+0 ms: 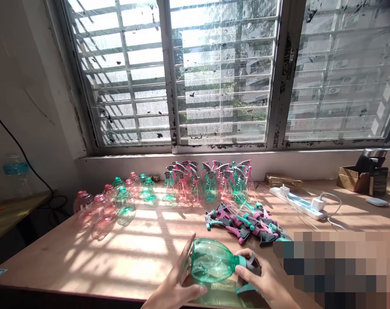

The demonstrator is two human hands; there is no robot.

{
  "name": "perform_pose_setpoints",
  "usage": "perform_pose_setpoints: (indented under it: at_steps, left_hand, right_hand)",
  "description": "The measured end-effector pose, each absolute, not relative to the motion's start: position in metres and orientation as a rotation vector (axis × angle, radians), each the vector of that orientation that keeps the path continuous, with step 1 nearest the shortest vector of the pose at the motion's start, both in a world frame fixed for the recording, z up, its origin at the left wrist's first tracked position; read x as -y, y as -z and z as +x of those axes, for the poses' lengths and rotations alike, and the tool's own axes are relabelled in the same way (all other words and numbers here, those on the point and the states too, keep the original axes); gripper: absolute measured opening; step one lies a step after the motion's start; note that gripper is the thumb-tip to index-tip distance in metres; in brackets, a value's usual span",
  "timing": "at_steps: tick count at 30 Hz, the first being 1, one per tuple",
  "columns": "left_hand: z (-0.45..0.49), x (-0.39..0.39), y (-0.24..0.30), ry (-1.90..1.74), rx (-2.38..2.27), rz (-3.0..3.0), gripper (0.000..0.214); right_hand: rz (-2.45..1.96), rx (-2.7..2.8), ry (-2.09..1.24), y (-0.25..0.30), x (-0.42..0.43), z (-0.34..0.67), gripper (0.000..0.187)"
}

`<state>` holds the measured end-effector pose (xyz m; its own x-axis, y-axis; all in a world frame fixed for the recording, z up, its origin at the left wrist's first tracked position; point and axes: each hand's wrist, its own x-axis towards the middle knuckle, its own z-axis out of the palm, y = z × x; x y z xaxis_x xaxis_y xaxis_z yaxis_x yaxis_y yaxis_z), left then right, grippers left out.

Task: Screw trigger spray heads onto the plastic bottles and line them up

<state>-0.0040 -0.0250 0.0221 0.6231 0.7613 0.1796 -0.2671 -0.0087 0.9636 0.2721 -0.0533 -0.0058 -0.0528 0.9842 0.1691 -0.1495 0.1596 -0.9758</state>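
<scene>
Both hands had it: left hand point(175, 287) cupped the green spray bottle's point(210, 262) belly, fingers spread; right hand point(262, 281) clamped the trigger head point(248, 268) at its neck. Bottle lay sideways over the table point(133, 253) edge. Beyond, loose trigger heads point(243, 221), then assembled sprayers point(210, 182) by the window.

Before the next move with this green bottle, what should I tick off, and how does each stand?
1. Left hand cups the green bottle at its base: ok.
2. Right hand holds the spray head at the neck: ok.
3. Spray head seated fully tight: cannot tell.
4. Bottle held sideways, clear of the table: cannot tell.
5. Pile of spare spray heads within view behind: ok.
</scene>
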Motion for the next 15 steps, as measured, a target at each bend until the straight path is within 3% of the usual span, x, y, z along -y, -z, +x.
perform_pose_setpoints:
  at_steps: [7,15]
  left_hand:
    - [-0.0028,0.0271,-0.0277,-0.877,-0.56,1.345,0.089]
    - [-0.0039,0.024,-0.0247,-0.892,-0.469,1.343,0.093]
  right_hand:
    - [-0.948,1.186,-1.202,0.0027,0.0545,0.2689,0.046]
    - [-0.959,1.178,-1.216,0.0068,0.0529,0.2706,0.046]
